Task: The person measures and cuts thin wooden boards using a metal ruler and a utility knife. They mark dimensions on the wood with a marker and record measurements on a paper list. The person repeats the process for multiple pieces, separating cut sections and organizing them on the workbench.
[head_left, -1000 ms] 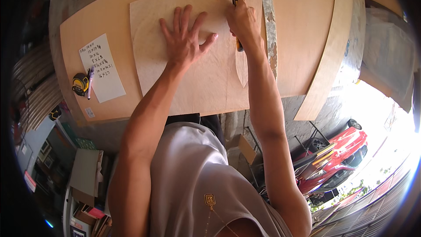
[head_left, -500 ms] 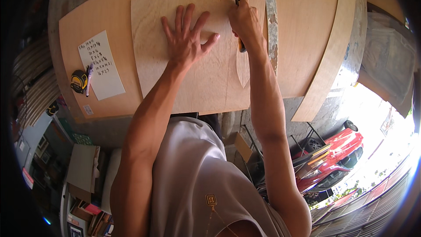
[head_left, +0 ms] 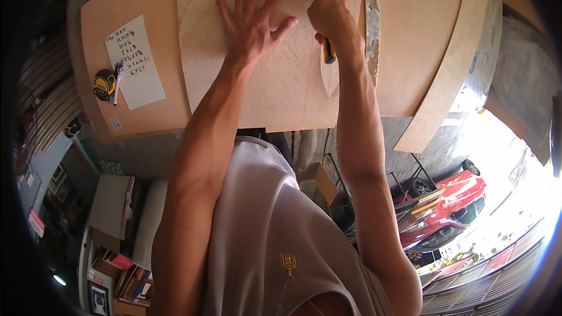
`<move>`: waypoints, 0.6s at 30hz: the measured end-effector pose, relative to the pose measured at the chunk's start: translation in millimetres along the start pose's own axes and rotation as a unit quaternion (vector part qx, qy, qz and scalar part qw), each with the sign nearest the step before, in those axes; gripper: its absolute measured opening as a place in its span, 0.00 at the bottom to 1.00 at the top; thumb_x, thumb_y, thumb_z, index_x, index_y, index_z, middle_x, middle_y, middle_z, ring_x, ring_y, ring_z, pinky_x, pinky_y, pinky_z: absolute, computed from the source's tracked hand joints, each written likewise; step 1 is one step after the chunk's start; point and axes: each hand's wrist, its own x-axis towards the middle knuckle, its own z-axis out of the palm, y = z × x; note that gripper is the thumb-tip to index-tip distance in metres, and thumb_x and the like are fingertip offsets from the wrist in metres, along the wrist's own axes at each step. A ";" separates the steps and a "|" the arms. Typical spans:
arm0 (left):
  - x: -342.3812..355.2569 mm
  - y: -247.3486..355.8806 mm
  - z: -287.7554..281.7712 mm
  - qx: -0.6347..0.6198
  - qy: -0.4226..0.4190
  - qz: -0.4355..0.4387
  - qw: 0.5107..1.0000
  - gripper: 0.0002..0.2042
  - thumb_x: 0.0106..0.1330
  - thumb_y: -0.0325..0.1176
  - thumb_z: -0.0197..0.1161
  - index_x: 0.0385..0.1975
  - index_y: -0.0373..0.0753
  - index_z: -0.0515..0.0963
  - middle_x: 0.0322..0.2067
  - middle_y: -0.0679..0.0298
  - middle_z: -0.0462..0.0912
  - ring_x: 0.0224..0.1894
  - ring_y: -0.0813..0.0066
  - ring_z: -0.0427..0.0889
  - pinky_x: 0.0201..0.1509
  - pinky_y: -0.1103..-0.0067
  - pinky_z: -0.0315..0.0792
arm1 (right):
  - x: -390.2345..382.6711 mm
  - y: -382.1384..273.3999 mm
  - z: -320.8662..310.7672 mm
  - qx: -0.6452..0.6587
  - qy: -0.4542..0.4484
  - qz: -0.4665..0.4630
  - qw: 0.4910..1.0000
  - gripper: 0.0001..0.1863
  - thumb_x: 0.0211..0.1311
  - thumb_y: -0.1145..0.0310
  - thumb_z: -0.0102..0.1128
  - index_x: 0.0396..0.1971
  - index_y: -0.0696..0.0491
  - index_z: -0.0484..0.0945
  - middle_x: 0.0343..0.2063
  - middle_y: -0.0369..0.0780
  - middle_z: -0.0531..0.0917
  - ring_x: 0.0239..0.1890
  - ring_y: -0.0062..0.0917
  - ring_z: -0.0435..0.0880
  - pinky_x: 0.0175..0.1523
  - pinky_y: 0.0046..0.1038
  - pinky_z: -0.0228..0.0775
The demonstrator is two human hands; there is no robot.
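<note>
A thin plywood sheet (head_left: 275, 90) lies on a larger board in front of me. My left hand (head_left: 253, 23) rests on its far left part, fingers spread and empty. In my right hand (head_left: 335, 19) is a black and yellow utility knife (head_left: 329, 52), gripped at the far right of the sheet. Its tip end points away from me; I cannot tell whether the blade touches the wood. Below that hand, a pointed pale patch (head_left: 329, 79) shows on the plywood's surface, partly hidden by my right forearm.
At left, a white paper (head_left: 140, 76) with handwriting lies beside a tape measure (head_left: 105, 85) and a pen (head_left: 119, 79). A worn straight strip (head_left: 372, 23) runs along the sheet's right side. A long plywood strip (head_left: 436, 73) lies farther right, overhanging the near edge.
The view has shifted, so the sheet and table sit higher in the picture. My right hand still grips the knife, more of whose handle now shows. My left hand stays spread on the plywood.
</note>
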 end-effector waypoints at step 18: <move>-2.3 11.0 -8.0 -0.004 -0.009 -0.015 1.000 0.33 0.54 0.55 0.67 0.60 0.49 0.71 0.66 0.58 0.59 0.71 0.57 0.53 0.70 0.41 0.41 | -190.3 145.3 124.4 -0.020 0.002 0.011 1.000 0.10 0.65 0.71 0.46 0.37 0.63 0.62 0.20 0.59 0.79 0.27 0.58 0.80 0.32 0.54 0.72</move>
